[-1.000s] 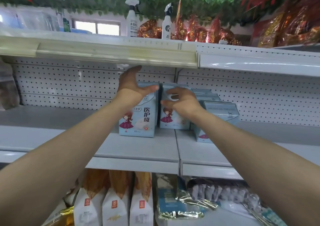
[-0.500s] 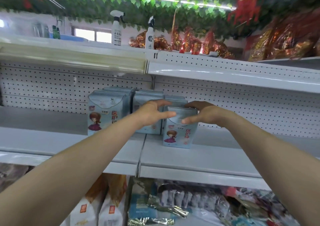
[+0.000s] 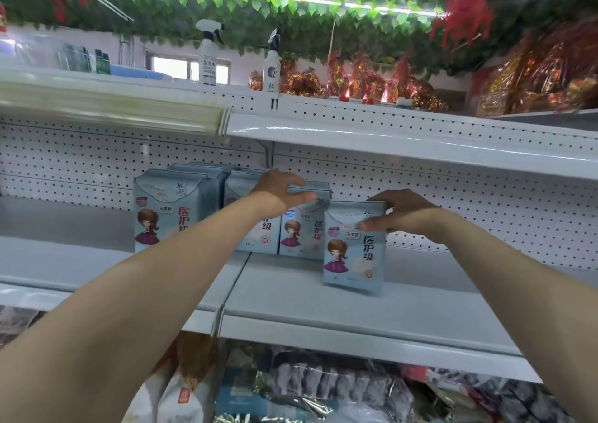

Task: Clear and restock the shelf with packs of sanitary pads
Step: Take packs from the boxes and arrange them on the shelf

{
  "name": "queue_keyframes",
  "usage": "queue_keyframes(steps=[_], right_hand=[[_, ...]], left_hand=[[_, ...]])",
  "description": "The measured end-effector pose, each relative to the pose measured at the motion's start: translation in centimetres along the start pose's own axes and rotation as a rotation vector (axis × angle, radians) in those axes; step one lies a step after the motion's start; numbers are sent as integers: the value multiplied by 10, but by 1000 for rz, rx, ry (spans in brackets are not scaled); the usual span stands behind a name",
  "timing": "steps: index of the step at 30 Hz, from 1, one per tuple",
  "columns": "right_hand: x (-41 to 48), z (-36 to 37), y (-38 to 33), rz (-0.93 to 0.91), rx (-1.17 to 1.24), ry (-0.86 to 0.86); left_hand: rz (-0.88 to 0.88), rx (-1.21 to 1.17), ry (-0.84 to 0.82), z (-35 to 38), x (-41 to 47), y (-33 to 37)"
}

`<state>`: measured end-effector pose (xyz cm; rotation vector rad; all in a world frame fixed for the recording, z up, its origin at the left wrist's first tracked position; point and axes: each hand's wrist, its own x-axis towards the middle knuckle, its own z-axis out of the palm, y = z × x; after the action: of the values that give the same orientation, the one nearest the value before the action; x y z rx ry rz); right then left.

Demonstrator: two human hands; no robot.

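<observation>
Left hand [image 3: 280,189] onto rear pack [image 3: 301,235]

Shelf [image 3: 323,312]: painted sheet metal, white, semi-gloss, smooth. Back panel [image 3: 453,202]: same painted metal, perforated, matter. Price strip [image 3: 113,108]: clear plastic, yellowed (motion blur, hard to read). Packs [image 3: 354,251]: pale blue plastic film, printed, soft sheen. Spray bottles [image 3: 208,63]: white matt plastic. Wraps [image 3: 356,79] up top: crinkled red-gold foil, very shiny. Bags [image 3: 291,400] below: silver foil, wrinkled, glossy. Leaves [image 3: 291,5]: plastic, slight gloss.
</observation>
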<state>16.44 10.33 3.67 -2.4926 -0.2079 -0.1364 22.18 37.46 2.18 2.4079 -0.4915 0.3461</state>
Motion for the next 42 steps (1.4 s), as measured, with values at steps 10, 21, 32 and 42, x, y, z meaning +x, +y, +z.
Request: queue_keyframes(steps=[10,21,32,42], right_hand=[[8,-25,48,29,42,80],[24,-28,72,12,180,62],[45,-20,83,93,369,118],[77,2,57,65,411,92]], left_hand=[[44,359,-93,26,36,11],[77,472,-98,30,45,9],[114,464,-117,23,32,8],[112,436,-237,-4,16,13]])
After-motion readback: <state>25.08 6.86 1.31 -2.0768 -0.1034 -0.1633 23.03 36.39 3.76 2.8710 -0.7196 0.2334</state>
